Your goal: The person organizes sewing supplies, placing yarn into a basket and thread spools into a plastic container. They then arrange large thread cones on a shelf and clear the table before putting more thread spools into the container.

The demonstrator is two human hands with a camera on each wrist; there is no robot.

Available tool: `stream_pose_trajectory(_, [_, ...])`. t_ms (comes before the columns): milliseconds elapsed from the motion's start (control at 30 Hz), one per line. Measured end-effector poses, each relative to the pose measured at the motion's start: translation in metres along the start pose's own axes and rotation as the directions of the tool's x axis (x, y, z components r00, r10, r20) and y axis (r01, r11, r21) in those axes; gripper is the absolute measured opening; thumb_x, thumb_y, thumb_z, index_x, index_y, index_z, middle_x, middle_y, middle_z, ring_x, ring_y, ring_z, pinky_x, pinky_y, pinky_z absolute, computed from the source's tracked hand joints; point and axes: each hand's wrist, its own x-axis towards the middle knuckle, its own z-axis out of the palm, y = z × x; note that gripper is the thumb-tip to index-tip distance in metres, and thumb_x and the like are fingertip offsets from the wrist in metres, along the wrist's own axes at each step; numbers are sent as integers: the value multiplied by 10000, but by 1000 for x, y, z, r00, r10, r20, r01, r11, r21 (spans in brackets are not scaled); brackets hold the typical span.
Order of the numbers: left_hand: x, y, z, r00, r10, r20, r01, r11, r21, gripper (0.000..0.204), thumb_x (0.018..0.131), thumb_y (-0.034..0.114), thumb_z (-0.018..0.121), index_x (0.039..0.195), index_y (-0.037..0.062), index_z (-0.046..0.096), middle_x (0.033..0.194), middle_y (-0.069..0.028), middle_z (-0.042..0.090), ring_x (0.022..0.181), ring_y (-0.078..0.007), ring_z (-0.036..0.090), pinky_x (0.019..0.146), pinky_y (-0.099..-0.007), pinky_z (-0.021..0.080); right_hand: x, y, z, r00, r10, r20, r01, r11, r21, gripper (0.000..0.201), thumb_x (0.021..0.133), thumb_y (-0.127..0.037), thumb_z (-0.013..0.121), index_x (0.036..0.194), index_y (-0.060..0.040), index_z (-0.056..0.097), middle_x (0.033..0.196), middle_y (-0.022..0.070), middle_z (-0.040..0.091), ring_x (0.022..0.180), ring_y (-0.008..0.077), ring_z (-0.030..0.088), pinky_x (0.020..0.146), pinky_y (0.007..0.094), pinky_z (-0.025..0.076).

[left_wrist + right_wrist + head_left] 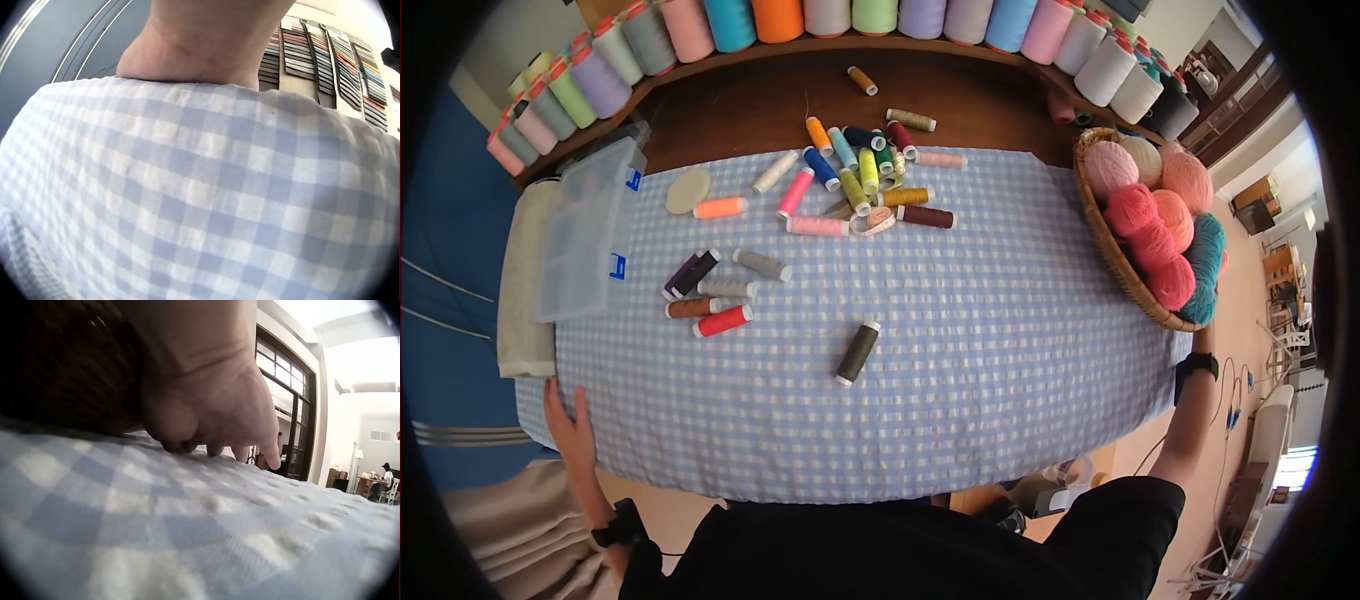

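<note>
My left hand [575, 432] rests on the left edge of the blue-and-white checked cloth [1000, 400], its fingers straight. In the left wrist view only the hand's base shows above the cloth, and its fingers are hidden. At the right, my right hand [212, 412] lies beside the wicker basket [1135, 272], fingers extended loosely down at the cloth; the head view hides most of it behind the basket. Balls of pink, coral and cream yarn and a teal skein [1206, 268] fill the basket. A dark olive thread spool [858, 353] lies alone near the cloth's middle.
Several colored spools [868, 170] cluster at the back around a tape measure [873, 221]; a smaller group with a red spool [723, 321] lies left. A clear plastic box [585, 235] stands at the left edge. Thread cones [778, 18] line the curved rear shelf.
</note>
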Motion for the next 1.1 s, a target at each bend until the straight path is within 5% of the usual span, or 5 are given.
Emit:
stream_pose_trajectory(433, [-1,-1,-1,999,30,-17,-30,999,19,532,891,299,553,1306,-1,409,1358,-225,384,1245,-358,373,1030,-393,288,-15,-24,-61,964,-142,-223,165,982,92,382,925,-166,462,1259,19,449,1110,207,562,1031,250,554,861,334,425])
stream_pose_trajectory(633, [-2,-5,3,992,91,-91,-90,996,24,531,855,239,610,1279,-22,426,1293,-230,448,1197,-352,425,1003,-392,322,22,-92,-93,894,-330,-302,375,921,106,379,921,-157,471,1256,19,451,1092,205,573,1015,241,564,850,328,431])
stream_pose_trajectory(767, [2,75,-59,979,-3,-202,-30,987,-161,387,791,195,678,1106,-2,571,1103,-160,588,1014,-298,568,868,-352,442,80,-209,-60,777,-518,-356,607,767,208,377,919,-151,476,1254,20,452,1080,203,580,1004,235,571,842,323,434])
stream_pose_trajectory(900, [35,144,-79,973,219,-73,-230,916,-328,420,736,235,717,1064,7,589,1081,-154,595,987,-289,577,837,-337,457,86,-285,-62,667,-621,-412,737,630,245,375,916,-145,482,1252,20,454,1068,201,587,993,230,577,835,319,438])
stream_pose_trajectory(1100, [95,169,-18,908,419,26,-420,903,95,622,687,358,717,1192,67,501,1080,-174,542,989,-360,548,773,-418,471,34,-322,-58,602,-619,-503,795,524,307,373,913,-136,491,1250,20,456,1050,198,597,977,221,587,824,313,444])
